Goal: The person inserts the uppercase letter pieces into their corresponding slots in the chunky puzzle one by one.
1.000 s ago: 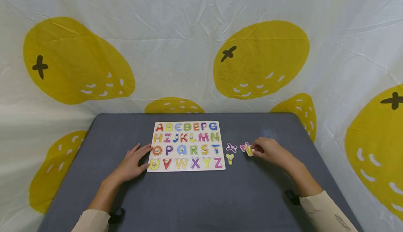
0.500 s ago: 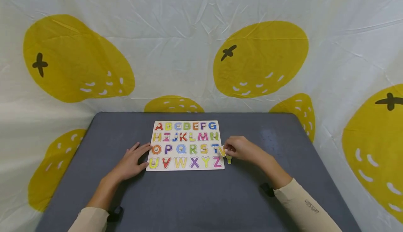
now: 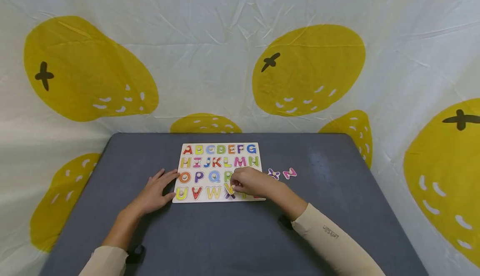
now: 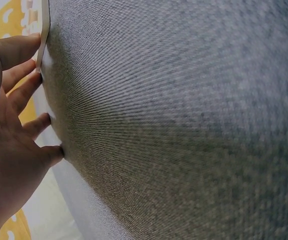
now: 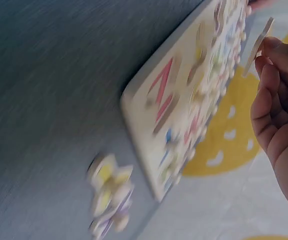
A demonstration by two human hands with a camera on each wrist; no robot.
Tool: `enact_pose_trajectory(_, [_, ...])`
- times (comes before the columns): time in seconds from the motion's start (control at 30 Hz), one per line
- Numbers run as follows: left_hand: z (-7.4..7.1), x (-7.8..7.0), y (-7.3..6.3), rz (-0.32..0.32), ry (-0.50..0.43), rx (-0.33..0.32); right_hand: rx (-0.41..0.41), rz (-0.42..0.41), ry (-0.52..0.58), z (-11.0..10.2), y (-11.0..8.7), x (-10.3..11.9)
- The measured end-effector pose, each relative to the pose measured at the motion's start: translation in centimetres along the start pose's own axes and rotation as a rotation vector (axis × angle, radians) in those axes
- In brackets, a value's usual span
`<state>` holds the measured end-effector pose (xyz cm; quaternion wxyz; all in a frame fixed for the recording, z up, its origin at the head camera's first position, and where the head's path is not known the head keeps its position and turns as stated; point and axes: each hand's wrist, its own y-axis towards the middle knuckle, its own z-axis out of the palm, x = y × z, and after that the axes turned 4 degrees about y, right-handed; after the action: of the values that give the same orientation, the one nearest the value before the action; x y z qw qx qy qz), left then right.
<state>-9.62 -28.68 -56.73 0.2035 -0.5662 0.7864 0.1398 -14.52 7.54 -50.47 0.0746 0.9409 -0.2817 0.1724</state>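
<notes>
A pale wooden alphabet puzzle board (image 3: 202, 199) with rows of coloured letters lies mid-table. My left hand (image 3: 156, 190) rests at its left edge, fingers spread and fairly straight; in the left wrist view a fingertip and thumb meet the board's rim. Above the bottom row, my right hand (image 3: 252, 181) pinches a yellow letter piece (image 3: 228, 189), partly hidden by the fingers. From the right wrist view this letter piece (image 5: 258, 47) appears edge-on, raised over the board. The forearm covers the board's lower right corner in the head view.
A purple X piece (image 3: 273, 174) and a pink Z-like piece (image 3: 289, 173) lie right of the board. A yellow Y piece (image 5: 104, 182) near the X shows in the right wrist view. The grey tabletop (image 3: 225, 234) meets a lemon-print curtain (image 3: 210, 72) behind.
My right hand has picked the yellow letter piece up from beside the pink one and carried it left over the board's lower rows. The left hand stays at the board's edge.
</notes>
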Motion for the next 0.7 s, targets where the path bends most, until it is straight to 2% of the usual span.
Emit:
enact_pose_trajectory(0.2, [-0.2, 0.0, -0.1, 0.007, -0.012, -0.009, 0.048, -0.025, -0.022, 1.1, 2.7, 1.6])
enact_pose_trajectory(0.37, [-0.1, 0.1, -0.2, 0.013, -0.011, -0.01, 0.068, -0.047, -0.083, 2.3, 4.4, 2.5])
enact_pose_trajectory(0.57, [0.0, 0.1, -0.1, 0.007, -0.018, -0.012, 0.061, -0.026, -0.161, 3.3, 5.6, 3.0])
enact_pose_trajectory(0.7, [0.1, 0.2, 0.0, 0.003, -0.007, -0.007, 0.074, 0.0, -0.165, 3.9, 5.9, 3.0])
